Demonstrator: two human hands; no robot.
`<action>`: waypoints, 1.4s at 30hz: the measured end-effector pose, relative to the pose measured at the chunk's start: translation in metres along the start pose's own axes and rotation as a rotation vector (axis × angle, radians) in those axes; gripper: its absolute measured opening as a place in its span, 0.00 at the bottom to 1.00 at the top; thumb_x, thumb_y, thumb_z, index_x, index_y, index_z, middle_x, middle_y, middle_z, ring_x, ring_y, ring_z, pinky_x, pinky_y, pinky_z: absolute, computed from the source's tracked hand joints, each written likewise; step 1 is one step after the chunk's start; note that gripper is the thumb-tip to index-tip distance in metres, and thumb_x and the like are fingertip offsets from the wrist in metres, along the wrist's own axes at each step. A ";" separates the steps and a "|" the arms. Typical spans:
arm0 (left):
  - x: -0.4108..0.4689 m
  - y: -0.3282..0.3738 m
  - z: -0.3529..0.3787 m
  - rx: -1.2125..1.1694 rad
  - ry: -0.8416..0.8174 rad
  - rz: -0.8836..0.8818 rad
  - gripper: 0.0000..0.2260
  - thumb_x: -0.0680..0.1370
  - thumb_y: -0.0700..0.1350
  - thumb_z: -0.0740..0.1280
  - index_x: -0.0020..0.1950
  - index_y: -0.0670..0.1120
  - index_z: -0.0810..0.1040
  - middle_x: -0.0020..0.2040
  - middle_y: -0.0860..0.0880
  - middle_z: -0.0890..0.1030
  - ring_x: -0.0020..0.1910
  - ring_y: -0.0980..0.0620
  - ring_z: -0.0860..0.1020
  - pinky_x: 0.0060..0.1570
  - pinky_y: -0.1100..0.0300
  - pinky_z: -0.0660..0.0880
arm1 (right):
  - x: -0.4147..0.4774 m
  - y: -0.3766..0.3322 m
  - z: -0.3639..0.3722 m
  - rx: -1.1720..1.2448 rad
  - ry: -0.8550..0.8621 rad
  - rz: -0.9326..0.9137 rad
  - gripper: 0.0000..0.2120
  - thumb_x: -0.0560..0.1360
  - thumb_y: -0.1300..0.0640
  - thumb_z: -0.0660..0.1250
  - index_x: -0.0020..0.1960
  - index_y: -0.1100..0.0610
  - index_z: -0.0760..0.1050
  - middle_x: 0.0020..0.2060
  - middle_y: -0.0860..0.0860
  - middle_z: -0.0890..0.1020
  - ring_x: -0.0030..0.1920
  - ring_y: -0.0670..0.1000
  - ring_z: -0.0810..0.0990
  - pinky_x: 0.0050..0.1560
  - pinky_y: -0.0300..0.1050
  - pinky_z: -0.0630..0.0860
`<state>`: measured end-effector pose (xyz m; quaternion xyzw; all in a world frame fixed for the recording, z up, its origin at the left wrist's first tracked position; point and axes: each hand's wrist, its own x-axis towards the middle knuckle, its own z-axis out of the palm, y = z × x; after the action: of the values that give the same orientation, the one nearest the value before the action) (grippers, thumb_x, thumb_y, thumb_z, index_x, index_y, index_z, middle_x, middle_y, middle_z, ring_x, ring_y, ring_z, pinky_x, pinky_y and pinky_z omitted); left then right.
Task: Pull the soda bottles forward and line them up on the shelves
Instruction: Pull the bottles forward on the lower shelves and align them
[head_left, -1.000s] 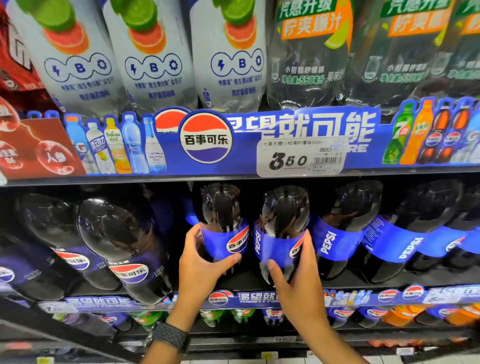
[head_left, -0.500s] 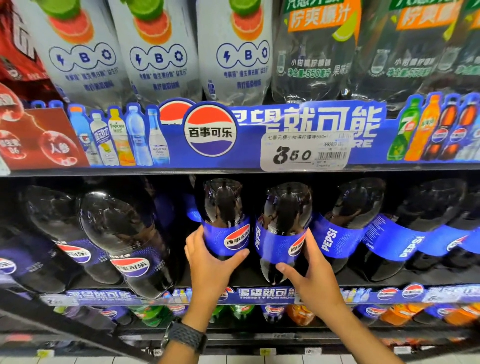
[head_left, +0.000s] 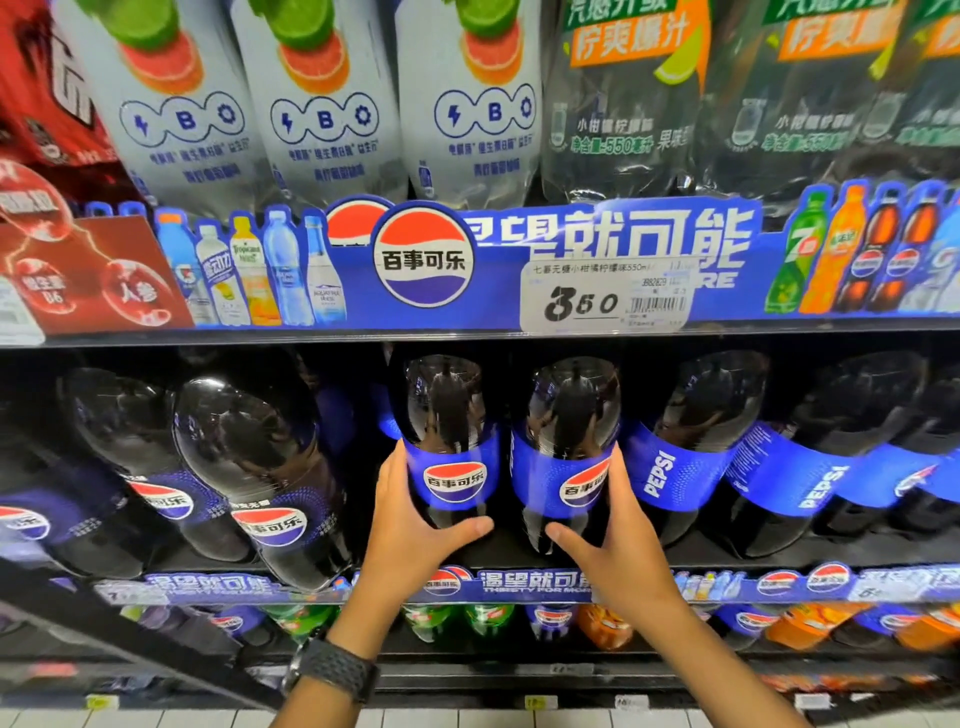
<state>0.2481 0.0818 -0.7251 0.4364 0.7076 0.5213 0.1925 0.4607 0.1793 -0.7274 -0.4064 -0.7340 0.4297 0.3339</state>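
Two large dark cola bottles with blue labels stand side by side at the middle of the shelf (head_left: 509, 584). My left hand (head_left: 415, 525) grips the left bottle (head_left: 447, 441) low on its label, thumb across the front. My right hand (head_left: 613, 540) grips the right bottle (head_left: 571, 447) from its right side, thumb under the label. More cola bottles (head_left: 691, 457) fill the row to the right, and black-label cola bottles (head_left: 254, 467) lean at the left.
The shelf above carries white sports-drink bottles (head_left: 322, 104) and clear lemon soda bottles (head_left: 623, 104) behind a blue price strip (head_left: 608, 301). Below, green and orange soda bottles (head_left: 602, 623) stand on a lower shelf. A dark rail (head_left: 130, 639) crosses at lower left.
Both hands have shifted slightly to the right and closer around the two bottles. The right bottle's logo now faces more to the front. The view has moved closer to the shelf.
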 end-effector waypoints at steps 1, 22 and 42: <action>-0.001 0.001 0.004 0.024 0.045 -0.017 0.48 0.56 0.56 0.82 0.71 0.55 0.63 0.64 0.59 0.69 0.63 0.63 0.70 0.60 0.66 0.70 | 0.001 0.001 0.000 -0.003 -0.002 0.003 0.51 0.66 0.56 0.78 0.77 0.42 0.48 0.68 0.35 0.69 0.68 0.36 0.67 0.67 0.48 0.70; -0.007 -0.005 -0.004 -0.047 -0.014 0.008 0.35 0.63 0.50 0.80 0.67 0.59 0.69 0.59 0.62 0.76 0.59 0.63 0.76 0.53 0.71 0.74 | -0.005 -0.003 0.035 -0.039 0.381 0.033 0.46 0.61 0.46 0.80 0.72 0.43 0.59 0.65 0.40 0.71 0.66 0.40 0.69 0.57 0.29 0.70; -0.037 0.020 0.028 0.043 0.496 0.037 0.34 0.63 0.51 0.78 0.65 0.46 0.68 0.59 0.52 0.69 0.55 0.59 0.73 0.55 0.73 0.69 | -0.039 0.030 -0.088 -0.146 0.299 -0.135 0.14 0.72 0.58 0.72 0.55 0.47 0.74 0.50 0.40 0.77 0.52 0.44 0.78 0.52 0.39 0.76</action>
<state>0.2964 0.0691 -0.7242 0.3121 0.7360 0.6008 -0.0060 0.5607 0.1853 -0.7239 -0.4387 -0.7311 0.2867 0.4368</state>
